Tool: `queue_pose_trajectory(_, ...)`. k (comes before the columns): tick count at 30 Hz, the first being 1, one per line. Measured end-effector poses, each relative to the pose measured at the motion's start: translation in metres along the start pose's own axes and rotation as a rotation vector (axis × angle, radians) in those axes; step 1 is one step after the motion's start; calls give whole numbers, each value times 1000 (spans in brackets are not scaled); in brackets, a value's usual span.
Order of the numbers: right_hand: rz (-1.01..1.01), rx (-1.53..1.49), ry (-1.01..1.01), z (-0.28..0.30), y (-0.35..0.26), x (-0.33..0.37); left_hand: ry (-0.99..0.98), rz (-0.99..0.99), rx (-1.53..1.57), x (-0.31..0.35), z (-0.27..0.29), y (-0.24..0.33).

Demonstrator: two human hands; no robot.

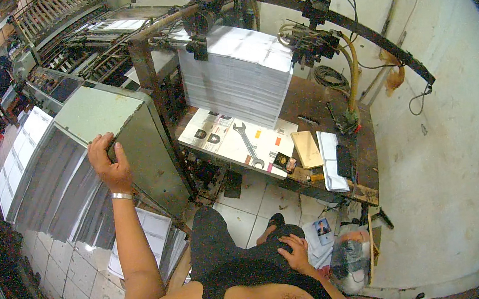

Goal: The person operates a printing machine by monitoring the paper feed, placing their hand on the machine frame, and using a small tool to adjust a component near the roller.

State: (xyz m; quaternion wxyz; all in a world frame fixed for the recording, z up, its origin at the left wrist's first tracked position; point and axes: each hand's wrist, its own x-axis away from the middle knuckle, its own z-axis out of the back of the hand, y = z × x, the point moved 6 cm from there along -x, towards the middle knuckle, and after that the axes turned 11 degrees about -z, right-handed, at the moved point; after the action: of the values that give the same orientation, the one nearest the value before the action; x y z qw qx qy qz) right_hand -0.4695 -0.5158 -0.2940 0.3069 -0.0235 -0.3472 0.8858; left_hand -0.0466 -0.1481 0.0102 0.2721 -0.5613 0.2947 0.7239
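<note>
The left hand (109, 163), fingers loosely curled and gripping nothing, rests at the near corner of a pale green metal cabinet (99, 110) beneath its fingertips, apparently for support; tall white-topped paper (56, 176) stands just left. The right hand (294, 254) lies relaxed on a black-clad thigh (292, 231).

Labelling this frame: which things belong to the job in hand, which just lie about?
Likely the job's:
green cabinet, left hand at its edge
paper stack beside it

Likely lying about:
wrench
tan box
flat black object
</note>
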Motion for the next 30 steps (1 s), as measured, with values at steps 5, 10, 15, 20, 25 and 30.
queue_pose_trajectory(5,-1,1,9,1,-1,1,3,-6,-5,-1,0,2)
queue_pose_trajectory(10,-2,3,12,1,-1,1,-1,-4,-1,0,0,2)
queue_pose_trajectory(15,3,5,9,0,0,0,-1,-5,0,-1,1,1)
queue_pose_trajectory(20,11,-8,36,0,1,0,3,0,-2,-1,1,3)
queue_pose_trajectory(25,-1,0,16,1,0,0,6,19,11,-2,0,4)
queue_pose_trajectory(30,13,15,17,2,-3,1,7,14,12,-2,1,4)
